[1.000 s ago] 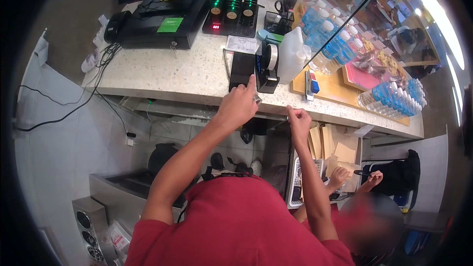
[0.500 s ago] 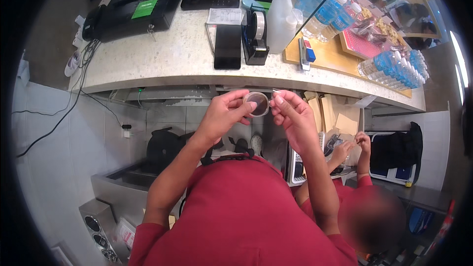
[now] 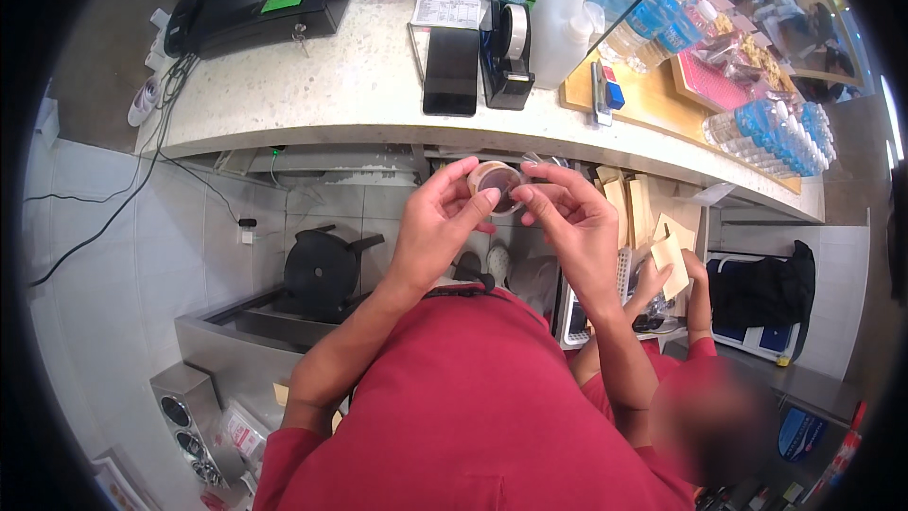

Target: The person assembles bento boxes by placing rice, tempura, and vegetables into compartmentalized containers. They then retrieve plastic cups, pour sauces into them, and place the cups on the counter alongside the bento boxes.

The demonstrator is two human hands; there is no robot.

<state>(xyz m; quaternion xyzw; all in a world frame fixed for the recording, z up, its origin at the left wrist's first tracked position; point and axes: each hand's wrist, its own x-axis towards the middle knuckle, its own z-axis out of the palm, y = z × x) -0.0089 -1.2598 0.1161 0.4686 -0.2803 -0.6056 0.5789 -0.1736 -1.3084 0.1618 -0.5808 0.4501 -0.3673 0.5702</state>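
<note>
A small roll of tape [image 3: 480, 173], with a pale rim and a dark middle, is held up in front of my body, just below the counter's front edge. My left hand [image 3: 437, 218] pinches its left side, thumb across the face and fingers behind. On the other side, my right hand [image 3: 574, 218] has thumb and fingertips drawn together at the roll's right edge. A thin clear strip [image 3: 532, 161] shows by the right fingertips; whether it joins the roll I cannot tell.
On the counter [image 3: 312, 85] lie a black phone [image 3: 451, 71], a tape dispenser [image 3: 510, 57], a white jug [image 3: 560, 28] and a stapler [image 3: 602, 95]. Water bottles [image 3: 771, 132] stand right. Beside my right arm, a co-worker's hands [image 3: 657, 282] hold a tan envelope [image 3: 669, 260].
My right fingers have come in against the roll, and the roll has tilted a little. The counter sits slightly higher in view. The co-worker now holds up a tan envelope.
</note>
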